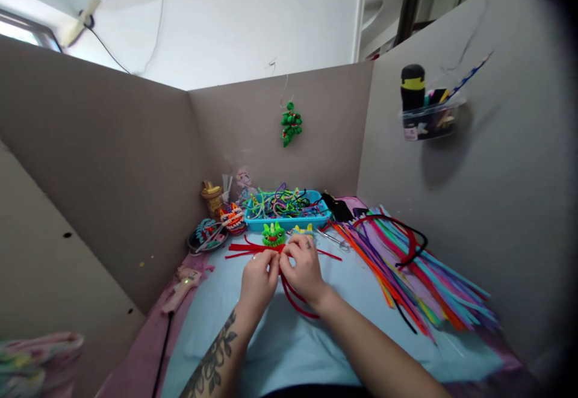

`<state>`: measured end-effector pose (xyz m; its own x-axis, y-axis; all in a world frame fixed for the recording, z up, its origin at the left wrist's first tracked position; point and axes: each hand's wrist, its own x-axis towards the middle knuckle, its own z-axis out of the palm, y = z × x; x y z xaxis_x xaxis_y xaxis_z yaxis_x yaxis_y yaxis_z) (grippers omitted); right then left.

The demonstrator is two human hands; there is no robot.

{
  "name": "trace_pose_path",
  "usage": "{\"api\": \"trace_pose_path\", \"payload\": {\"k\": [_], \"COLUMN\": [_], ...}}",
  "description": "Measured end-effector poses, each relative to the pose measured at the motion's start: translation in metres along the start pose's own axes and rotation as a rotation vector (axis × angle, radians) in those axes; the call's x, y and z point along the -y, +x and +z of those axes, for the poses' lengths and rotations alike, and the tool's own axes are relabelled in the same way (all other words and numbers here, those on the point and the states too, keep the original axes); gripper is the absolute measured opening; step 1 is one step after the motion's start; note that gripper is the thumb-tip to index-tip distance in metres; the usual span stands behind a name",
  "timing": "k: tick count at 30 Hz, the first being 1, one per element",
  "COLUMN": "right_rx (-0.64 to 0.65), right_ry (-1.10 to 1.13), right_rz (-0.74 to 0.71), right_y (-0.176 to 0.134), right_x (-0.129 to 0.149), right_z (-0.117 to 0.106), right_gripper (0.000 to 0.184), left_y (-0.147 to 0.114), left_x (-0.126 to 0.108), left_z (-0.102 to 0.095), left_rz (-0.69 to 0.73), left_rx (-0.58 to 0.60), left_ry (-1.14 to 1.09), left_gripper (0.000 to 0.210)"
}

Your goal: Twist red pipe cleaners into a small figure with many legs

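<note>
Both hands meet over the light blue cloth, with fingertips pinched close together. My left hand (261, 277) is closed on red pipe cleaners (244, 247), whose loose ends stick out to the left. My right hand (303, 270) pinches the same red bundle from the other side; more red stems come out to the right and loop down below the hands. The exact point of contact is hidden by the fingers. Just beyond the fingertips sits a green fuzzy animal head (273, 235), and a yellow and blue fuzzy piece (301, 229) is partly covered by my right hand.
A blue tray (257, 224) of tangled pipe cleaner pieces stands at the back. Many coloured pipe cleaners (406, 265) spread on the right, near metal pliers or scissors (332, 238). At left lie a pink glue gun (183, 289) and a dark bowl (194, 242). Grey partitions (280, 163) surround the table.
</note>
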<state>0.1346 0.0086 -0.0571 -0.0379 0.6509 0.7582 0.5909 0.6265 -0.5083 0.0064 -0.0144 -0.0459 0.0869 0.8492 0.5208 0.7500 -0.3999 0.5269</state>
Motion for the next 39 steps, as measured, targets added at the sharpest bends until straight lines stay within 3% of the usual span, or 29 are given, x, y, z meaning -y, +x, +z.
{"api": "trace_pose_path", "payload": {"k": [16,20,23,25,27,30,32,34,36,39], "right_rx": [-0.039,-0.012,0.019,0.091,0.286,0.53,0.575,0.606,0.604,0.593], "right_ry": [-0.014,0.104,0.314,0.457,0.618,0.805,0.842,0.813,0.686,0.443], "right_rz": [0.044,0.069,0.146,0.262,0.4,0.576,0.66,0.718,0.756,0.695], "right_y": [0.0,0.002,0.009,0.015,0.017,0.014,0.009,0.003,-0.001,-0.004], "right_x": [0.001,-0.005,-0.013,-0.019,-0.024,-0.03,-0.035,-0.042,-0.052,-0.066], "right_z": [0.001,-0.002,-0.006,-0.009,-0.01,-0.001,0.012,0.028,0.043,0.057], "right_gripper": [0.014,0.015,0.018,0.016,0.013,0.022,0.025,0.019,0.015,0.008], "left_y": [-0.005,0.0,0.008,0.012,0.016,0.017,0.015,0.011,0.007,0.001], "left_x": [-0.005,-0.002,0.008,0.016,0.025,0.038,0.048,0.06,0.074,0.092], "left_z": [0.009,0.007,0.002,-0.001,-0.002,0.003,0.01,0.018,0.022,0.022], "left_rz": [-0.053,-0.159,-0.345,-0.46,-0.547,-0.611,-0.627,-0.664,-0.761,-0.749], "left_rx": [-0.058,-0.048,-0.001,0.11,0.158,0.2,0.206,0.193,0.083,0.003], "left_ry": [-0.051,-0.241,-0.559,-0.78,-0.938,-1.013,-1.023,-1.019,-0.994,-0.829], "left_gripper": [0.02,0.02,0.02,0.019,0.019,0.021,0.025,0.025,0.032,0.031]}}
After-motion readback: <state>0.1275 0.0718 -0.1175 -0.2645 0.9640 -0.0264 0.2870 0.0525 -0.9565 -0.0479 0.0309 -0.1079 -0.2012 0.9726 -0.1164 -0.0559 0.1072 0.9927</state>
